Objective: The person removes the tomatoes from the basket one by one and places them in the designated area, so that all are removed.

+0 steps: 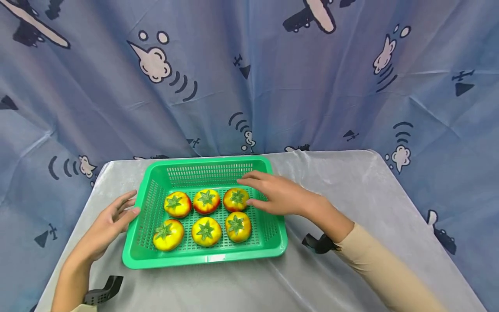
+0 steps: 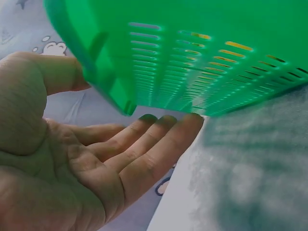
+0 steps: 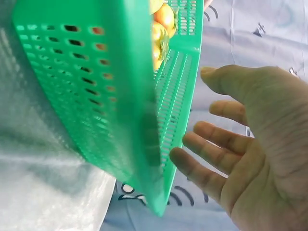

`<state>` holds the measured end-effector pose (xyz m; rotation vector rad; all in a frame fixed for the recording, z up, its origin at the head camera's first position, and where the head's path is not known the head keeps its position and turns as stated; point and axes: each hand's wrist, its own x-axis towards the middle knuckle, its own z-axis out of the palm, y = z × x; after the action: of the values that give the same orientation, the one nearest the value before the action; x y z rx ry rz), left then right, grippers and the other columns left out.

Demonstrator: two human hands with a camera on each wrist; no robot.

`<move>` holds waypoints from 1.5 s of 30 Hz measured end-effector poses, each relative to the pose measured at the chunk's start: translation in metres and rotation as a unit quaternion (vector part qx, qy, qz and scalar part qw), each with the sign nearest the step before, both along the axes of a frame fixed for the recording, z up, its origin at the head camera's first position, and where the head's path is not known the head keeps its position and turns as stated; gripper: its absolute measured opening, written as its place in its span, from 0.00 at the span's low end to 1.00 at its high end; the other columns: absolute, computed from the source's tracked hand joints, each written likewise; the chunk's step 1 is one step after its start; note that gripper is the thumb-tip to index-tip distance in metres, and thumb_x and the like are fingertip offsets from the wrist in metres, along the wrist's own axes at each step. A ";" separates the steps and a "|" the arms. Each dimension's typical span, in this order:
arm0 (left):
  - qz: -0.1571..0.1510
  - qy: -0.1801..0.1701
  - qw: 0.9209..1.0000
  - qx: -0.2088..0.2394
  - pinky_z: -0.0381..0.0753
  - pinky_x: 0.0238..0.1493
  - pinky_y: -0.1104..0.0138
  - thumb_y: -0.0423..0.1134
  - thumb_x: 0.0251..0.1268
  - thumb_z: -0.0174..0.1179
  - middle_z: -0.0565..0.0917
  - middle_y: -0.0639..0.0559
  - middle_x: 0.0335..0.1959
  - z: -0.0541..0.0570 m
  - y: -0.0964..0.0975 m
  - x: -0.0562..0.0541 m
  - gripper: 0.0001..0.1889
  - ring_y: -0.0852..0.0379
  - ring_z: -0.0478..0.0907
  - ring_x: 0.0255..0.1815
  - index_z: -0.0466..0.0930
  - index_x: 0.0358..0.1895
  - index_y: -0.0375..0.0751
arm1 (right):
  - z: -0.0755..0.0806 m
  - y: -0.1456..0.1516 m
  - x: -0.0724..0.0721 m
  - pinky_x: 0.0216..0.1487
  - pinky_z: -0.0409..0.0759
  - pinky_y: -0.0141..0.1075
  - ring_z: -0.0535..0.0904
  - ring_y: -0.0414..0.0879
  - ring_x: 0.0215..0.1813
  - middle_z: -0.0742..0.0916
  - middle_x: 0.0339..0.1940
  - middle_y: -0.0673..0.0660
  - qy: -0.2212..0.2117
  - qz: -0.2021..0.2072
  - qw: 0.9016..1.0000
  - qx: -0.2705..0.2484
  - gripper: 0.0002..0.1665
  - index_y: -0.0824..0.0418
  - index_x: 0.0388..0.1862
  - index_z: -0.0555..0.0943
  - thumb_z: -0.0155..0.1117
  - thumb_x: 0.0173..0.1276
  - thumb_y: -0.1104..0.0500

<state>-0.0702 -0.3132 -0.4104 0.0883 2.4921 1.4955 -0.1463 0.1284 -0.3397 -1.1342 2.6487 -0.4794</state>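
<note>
A green plastic basket [image 1: 206, 259] with slotted walls stands on the table. Inside lie several yellow-and-red, tomato-like fruits [image 1: 206, 232] with green leafy tops, in two rows of three. At the basket's left side is my left hand [image 1: 113, 221]; in the left wrist view its thumb [image 2: 65, 73] meets the rim, while the other fingers extend loosely below. My right hand [image 1: 274, 193] hovers over the right end of the basket, near the back right fruit [image 1: 236, 198]. Its fingers [image 3: 204, 173] are spread and hold nothing.
The table [image 1: 331, 182] has a silvery grey cloth over it. Behind and around it hangs a blue curtain [image 1: 249, 86] printed with planes and clouds. Each wrist wears a dark strap, such as the right strap [image 1: 320, 243].
</note>
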 end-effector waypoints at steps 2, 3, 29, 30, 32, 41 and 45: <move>-0.008 -0.012 1.000 0.015 0.86 0.48 0.69 0.47 0.88 0.49 0.61 0.25 0.80 -0.002 0.001 0.000 0.36 0.82 0.75 0.54 0.46 0.86 0.34 | 0.000 -0.005 0.001 0.71 0.82 0.52 0.78 0.56 0.75 0.78 0.76 0.59 -0.002 0.011 1.000 0.016 0.33 0.56 0.78 0.74 0.67 0.79 0.51; -0.010 -0.016 1.000 0.023 0.87 0.47 0.67 0.47 0.88 0.49 0.61 0.26 0.80 -0.003 0.001 0.000 0.36 0.81 0.77 0.53 0.47 0.86 0.33 | 0.000 -0.008 0.001 0.71 0.82 0.52 0.79 0.55 0.74 0.79 0.75 0.59 -0.005 0.015 1.000 0.023 0.32 0.56 0.78 0.75 0.67 0.79 0.51; -0.048 -0.106 0.983 0.140 0.91 0.52 0.64 0.46 0.91 0.40 0.82 0.63 0.58 -0.012 -0.004 -0.004 0.37 0.63 0.88 0.53 0.37 0.83 0.22 | -0.011 -0.065 -0.029 0.75 0.77 0.45 0.78 0.51 0.69 0.81 0.68 0.60 -0.116 0.036 0.983 0.140 0.27 0.59 0.72 0.80 0.68 0.75 0.58; -0.049 -0.107 0.983 0.139 0.91 0.52 0.64 0.46 0.91 0.40 0.82 0.60 0.58 -0.012 -0.003 -0.005 0.37 0.63 0.88 0.53 0.37 0.83 0.22 | -0.011 -0.066 -0.029 0.74 0.78 0.44 0.78 0.51 0.67 0.81 0.67 0.60 -0.113 0.033 0.982 0.145 0.27 0.58 0.72 0.80 0.68 0.75 0.58; -0.046 -0.107 0.984 0.136 0.91 0.52 0.63 0.47 0.91 0.40 0.80 0.54 0.61 -0.013 -0.002 -0.005 0.38 0.63 0.88 0.54 0.36 0.84 0.24 | -0.012 -0.067 -0.028 0.72 0.79 0.44 0.79 0.50 0.65 0.82 0.67 0.59 -0.108 0.029 0.981 0.159 0.27 0.57 0.71 0.81 0.68 0.75 0.59; -0.045 -0.098 0.985 0.132 0.91 0.52 0.63 0.47 0.91 0.41 0.77 0.52 0.62 -0.016 0.000 -0.006 0.36 0.62 0.87 0.54 0.38 0.84 0.28 | -0.016 -0.073 -0.027 0.70 0.80 0.43 0.79 0.50 0.65 0.81 0.68 0.59 -0.101 0.014 0.978 0.182 0.31 0.54 0.75 0.77 0.69 0.75 0.59; -0.046 -0.098 0.985 0.135 0.91 0.52 0.63 0.46 0.91 0.41 0.79 0.59 0.59 -0.015 -0.001 -0.007 0.36 0.62 0.87 0.54 0.38 0.84 0.28 | -0.018 -0.073 -0.029 0.71 0.80 0.44 0.79 0.50 0.65 0.81 0.68 0.59 -0.098 0.014 0.978 0.185 0.31 0.53 0.76 0.75 0.67 0.76 0.57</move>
<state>-0.0772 -0.3139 -0.4256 0.0956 2.0951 1.7048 -0.1751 0.0550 -0.3576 -0.9530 2.4137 -0.0785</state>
